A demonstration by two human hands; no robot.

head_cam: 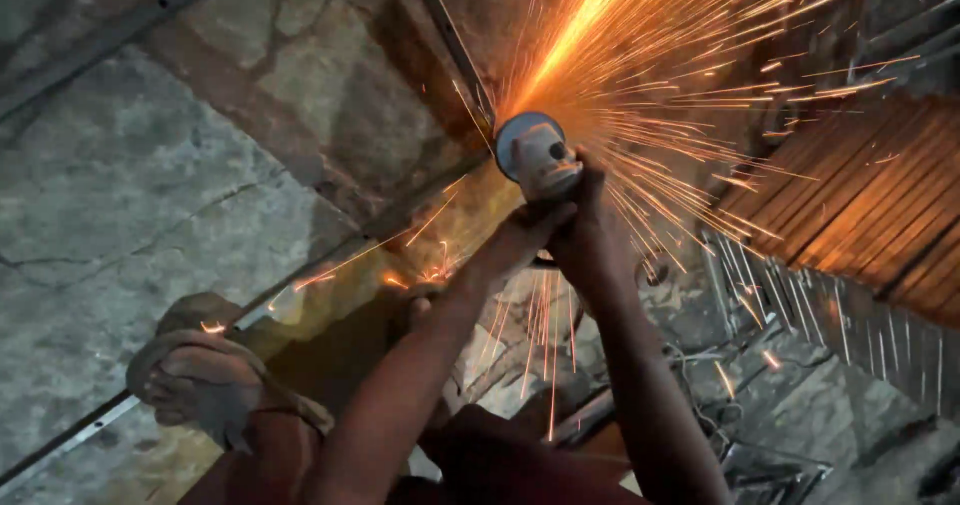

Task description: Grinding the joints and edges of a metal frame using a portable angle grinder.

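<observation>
Bare forearms; worn sandal point(190, 380); dark-red garment point(500, 460)

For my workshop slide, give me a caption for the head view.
Both hands, left hand and right hand, grip an angle grinder throwing orange sparks over a stone floor.

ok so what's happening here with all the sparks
A person grips an angle grinder with both hands, the left hand and right hand close together behind it. Its disc meets a thin metal strip lying on the stone floor, and orange sparks spray up and to the right. A sandalled foot rests at lower left.
</observation>
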